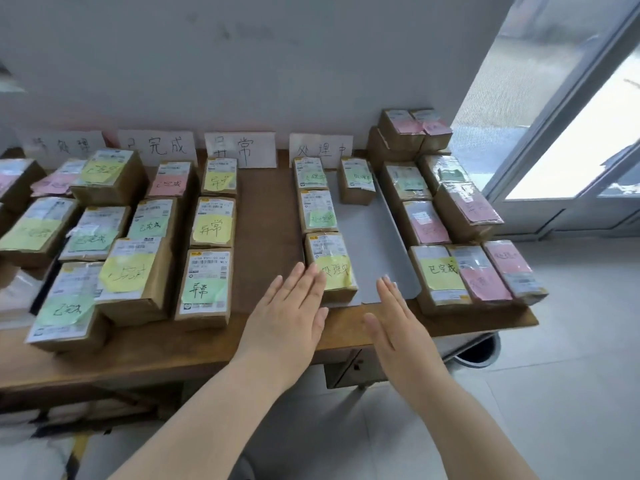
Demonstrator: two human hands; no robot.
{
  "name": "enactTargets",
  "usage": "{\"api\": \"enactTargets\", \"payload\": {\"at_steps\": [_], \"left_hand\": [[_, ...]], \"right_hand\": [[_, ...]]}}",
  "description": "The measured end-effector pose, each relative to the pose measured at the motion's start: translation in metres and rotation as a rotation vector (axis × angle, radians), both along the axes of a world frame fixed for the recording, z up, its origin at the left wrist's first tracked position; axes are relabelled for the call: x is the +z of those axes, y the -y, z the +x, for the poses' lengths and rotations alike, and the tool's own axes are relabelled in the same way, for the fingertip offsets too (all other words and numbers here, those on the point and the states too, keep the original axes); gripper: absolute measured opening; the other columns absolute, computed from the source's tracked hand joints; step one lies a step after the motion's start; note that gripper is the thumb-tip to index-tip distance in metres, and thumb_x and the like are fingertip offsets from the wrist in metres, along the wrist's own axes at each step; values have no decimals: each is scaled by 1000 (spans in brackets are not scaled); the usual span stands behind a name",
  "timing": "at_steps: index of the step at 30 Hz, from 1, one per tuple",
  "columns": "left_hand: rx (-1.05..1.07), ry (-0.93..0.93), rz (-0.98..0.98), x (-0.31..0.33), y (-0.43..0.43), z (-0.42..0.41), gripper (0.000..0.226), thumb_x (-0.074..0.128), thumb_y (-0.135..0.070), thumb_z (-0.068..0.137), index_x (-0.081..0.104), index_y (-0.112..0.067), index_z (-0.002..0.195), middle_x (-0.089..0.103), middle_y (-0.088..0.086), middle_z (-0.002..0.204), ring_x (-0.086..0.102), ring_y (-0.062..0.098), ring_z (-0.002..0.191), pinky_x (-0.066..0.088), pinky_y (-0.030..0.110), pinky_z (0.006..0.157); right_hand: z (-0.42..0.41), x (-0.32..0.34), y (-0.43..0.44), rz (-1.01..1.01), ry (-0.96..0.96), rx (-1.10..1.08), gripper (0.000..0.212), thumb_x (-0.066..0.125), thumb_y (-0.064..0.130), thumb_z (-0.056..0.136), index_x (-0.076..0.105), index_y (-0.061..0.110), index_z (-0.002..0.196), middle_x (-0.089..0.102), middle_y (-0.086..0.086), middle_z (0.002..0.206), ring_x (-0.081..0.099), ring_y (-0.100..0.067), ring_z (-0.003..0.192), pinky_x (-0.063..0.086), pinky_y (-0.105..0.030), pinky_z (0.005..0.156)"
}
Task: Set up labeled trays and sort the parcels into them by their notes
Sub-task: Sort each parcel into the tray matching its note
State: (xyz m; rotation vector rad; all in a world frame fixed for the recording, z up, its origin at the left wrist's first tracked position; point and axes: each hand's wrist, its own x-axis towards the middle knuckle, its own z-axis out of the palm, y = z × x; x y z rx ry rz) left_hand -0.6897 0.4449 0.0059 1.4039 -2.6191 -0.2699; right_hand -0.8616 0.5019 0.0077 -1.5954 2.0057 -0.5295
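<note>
A: Left to right. 已完成 group (138,271) and the 异常 column (211,233) sit sorted under their wall signs on the bench (156,351).

B: Hands?

A: Left hand (287,313) is flat, fingers (306,277) straight and together, holding nothing. The tips look to be against the left edge of the front 处理中 parcel (334,268). That parcel lies at the near left corner of the grey tray (370,237), third in a column. Right hand (398,320) is also flat and empty, over the tray's near edge; contact can't be told.

B: So the person is squaring up the column?

A: Likely. To do it well, the person should push with flat palms from both sides, low on the box, so the yellow note isn't rubbed loose, and line it up with the two parcels behind.

B: Then?

A: Unsorted pile (464,216) at the right end of the bench, just beside the tray. Its front-left box, the yellow-note parcel (441,275), reads 已完成, so it belongs far left. Read each note before lifting.
</note>
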Motion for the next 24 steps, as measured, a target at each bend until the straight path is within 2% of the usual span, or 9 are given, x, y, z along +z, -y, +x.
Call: {"api": "enactTargets", "payload": {"at_steps": [4, 7, 10, 13, 14, 17, 20, 24], "left_hand": [[-52, 3, 16, 3, -36, -62, 67, -23, -49, 76, -18, -27, 139, -21, -13, 149, -27, 4, 134, -20, 24, 107], [-93, 18, 16, 1, -62, -105, 67, -23, -48, 77, -18, -25, 140, -20, -12, 150, -27, 4, 135, -20, 24, 107], [-128, 36, 11, 4, -82, -140, 67, -24, -48, 76, -21, -26, 139, -21, -12, 151, -26, 5, 135, -21, 24, 107], [-139, 45, 24, 10, -94, -166, 54, -18, -50, 88, -24, -27, 137, -27, -13, 146, -27, 4, 136, -18, 26, 111], [-145, 53, 31, 10, -96, -172, 54, -16, -50, 89, -24, -27, 137, -27, -14, 145, -27, 4, 136, -17, 26, 111], [-161, 70, 27, 10, -97, -189, 67, -25, -50, 74, -24, -27, 137, -27, -14, 145, -29, 3, 133, -20, 24, 108], [-159, 67, 64, 8, -91, -204, 61, -20, -54, 82, -24, -28, 137, -26, -14, 146, -27, 2, 135, -19, 24, 108], [-172, 77, 59, 2, -74, -223, 64, -20, -53, 81, -21, -27, 139, -20, -12, 153, -27, 2, 133, -18, 24, 107]], "right_hand": [[-68, -1, -45, -18, 55, -122, 61, 37, 41, 99, 9, 29, 152, 6, 16, 158, 7, -2, 145, 12, -16, 109], [-111, 0, -73, -82, 119, -182, 59, 41, 34, 99, 17, 24, 152, 13, 13, 158, 9, 0, 144, 10, -14, 110], [-143, 2, -97, -129, 200, -242, 59, 44, 31, 99, 18, 25, 151, 17, 15, 157, 10, 3, 143, 14, -21, 116], [-164, 1, -115, -142, 229, -285, 59, 45, 29, 98, 18, 25, 151, 18, 14, 156, 12, 2, 142, 21, -30, 118], [-169, 0, -120, -141, 238, -287, 59, 45, 29, 98, 18, 25, 151, 17, 15, 156, 11, 4, 141, 20, -27, 118], [-182, -5, -131, -128, 250, -283, 58, 44, 29, 99, 18, 26, 151, 16, 17, 156, 9, 8, 140, 13, -16, 113], [-194, -8, -133, -119, 275, -302, 59, 44, 28, 99, 18, 27, 152, 18, 17, 156, 12, 5, 142, 15, -19, 116], [-211, -12, -125, -95, 248, -334, 59, 43, 29, 99, 17, 28, 151, 17, 15, 157, 13, 1, 143, 14, -14, 111]]}}
